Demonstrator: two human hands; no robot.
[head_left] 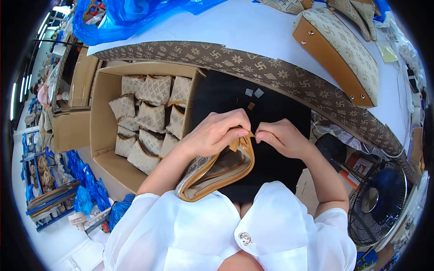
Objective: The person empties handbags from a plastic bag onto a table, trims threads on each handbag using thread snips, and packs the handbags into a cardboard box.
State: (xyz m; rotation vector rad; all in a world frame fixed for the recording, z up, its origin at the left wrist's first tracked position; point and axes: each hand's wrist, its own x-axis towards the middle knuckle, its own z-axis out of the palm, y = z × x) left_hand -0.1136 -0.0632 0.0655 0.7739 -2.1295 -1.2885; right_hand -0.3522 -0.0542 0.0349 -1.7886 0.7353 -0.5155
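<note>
A patterned beige zip pouch [221,174] with tan edging rests in front of my chest. Its mouth gapes, showing a pale lining and a brass-coloured zipper along one side. At the pouch's far end, my left hand [218,132] is closed, thumb and forefinger pinching the tan corner by the zipper end. My right hand [285,139] is closed in a pinch right beside that corner. Its fingertips meet at a small tan tip there; whether they grip the pouch's edging or a separate small piece, I cannot tell.
To the left, a cardboard box [101,140] holds several similar pouches. Small white and brown pieces [254,93] lie on dark cloth ahead. Beyond is a white table [253,36] with a patterned handbag [339,54] and blue plastic [131,20]. A fan [377,203] stands at right.
</note>
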